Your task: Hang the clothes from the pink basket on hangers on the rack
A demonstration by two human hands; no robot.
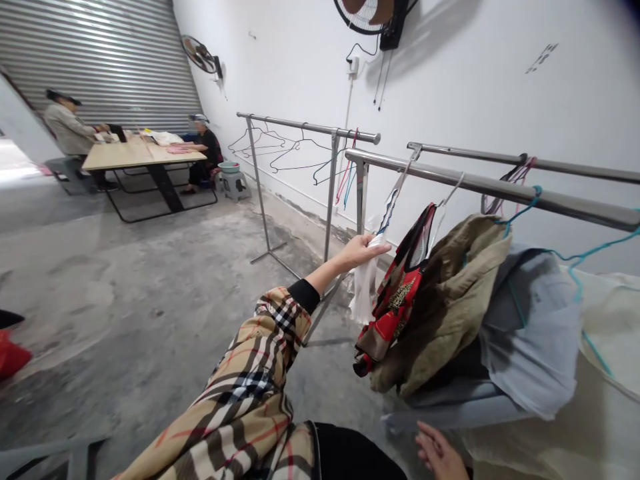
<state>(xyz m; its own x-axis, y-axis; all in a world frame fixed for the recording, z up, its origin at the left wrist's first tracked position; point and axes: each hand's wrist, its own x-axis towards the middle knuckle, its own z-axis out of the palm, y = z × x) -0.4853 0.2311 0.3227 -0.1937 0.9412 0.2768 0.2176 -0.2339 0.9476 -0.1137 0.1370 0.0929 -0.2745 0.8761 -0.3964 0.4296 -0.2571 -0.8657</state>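
- Up front, the left hand [357, 252], at the end of a checked sleeve [260, 393], had its grip closed: thumb and fingers were pinched together on the top of a white garment [363, 293].
- That white garment hung from a pale hanger [397, 190] hooked over the near steel rail [450, 177], at the rail's left end.
- The right hand [440, 457] lay low at the bottom edge, fingers loosely bent against pale cloth; whether its grip held anything could not be told.
- Just beside the white garment hung a red garment [400, 293] with a gold print, too small to read.
- Touching it came an olive jacket [450, 300], then a grey-blue garment [535, 333] on a teal hanger [580, 260].
- Behind, a second rail [310, 127] carried bare wire hangers [280, 150].
- A black fan [367, 13] was fixed high on the white wall.
- Far off, before a roller shutter [100, 60], two people sat at a wooden counter [135, 155] on the concrete floor [150, 280].
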